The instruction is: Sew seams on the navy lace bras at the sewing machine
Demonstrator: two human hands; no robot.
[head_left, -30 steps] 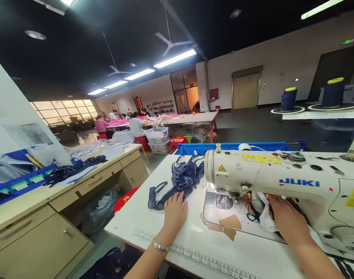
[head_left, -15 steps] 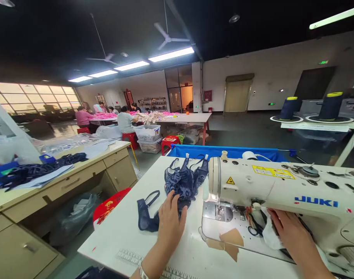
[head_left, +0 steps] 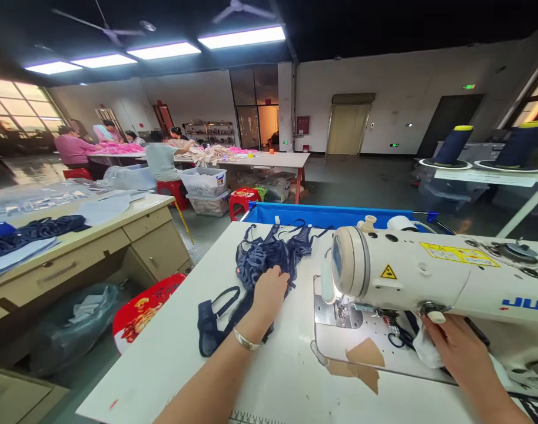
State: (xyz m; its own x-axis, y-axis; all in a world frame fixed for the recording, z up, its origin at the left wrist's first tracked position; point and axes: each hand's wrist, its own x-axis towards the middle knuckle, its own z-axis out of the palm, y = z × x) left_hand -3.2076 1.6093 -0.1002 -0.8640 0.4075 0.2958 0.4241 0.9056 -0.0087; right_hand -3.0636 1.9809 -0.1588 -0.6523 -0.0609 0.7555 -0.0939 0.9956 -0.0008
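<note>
At our eleven o'clock, we should lift the navy lace bras (head_left: 251, 265) lightly, left hand's (head_left: 271, 290) fingers curled together; right hand's (head_left: 460, 348), we cannot tell.

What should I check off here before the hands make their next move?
1. Left hand on the dark bras: ok; how firmly it grips cannot be told.
2. Right hand away from the metal plate: ok; it is at the white cloth, under the arm of the sewing machine.
3. Scissors off the metal plate: ok; they lie between it and the right hand.
4. Machine bed free of scraps: not ok; brown scraps lie across its front edge.
5. Thread through the needle: cannot tell; too small to see.
</note>
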